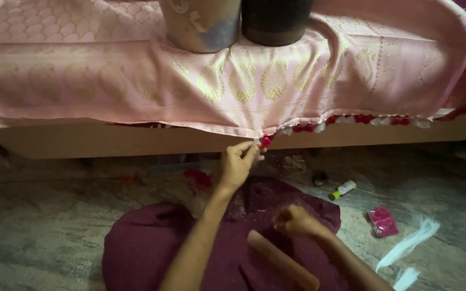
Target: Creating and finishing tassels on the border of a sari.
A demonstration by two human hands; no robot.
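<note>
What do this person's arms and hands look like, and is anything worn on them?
Both arms are bare as far as the picture shows: no sleeves reach the forearms. The left hand and the right hand wear no gloves, and no ring, bangle or watch can be made out, though the picture is soft. The arms are slim. A dark maroon garment covers the lap below them.

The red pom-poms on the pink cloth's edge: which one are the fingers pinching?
The left-most red pom-pom, at the start of the row. The left hand pinches it, while the other pom-poms hang untouched further right along the pink cloth.
</note>
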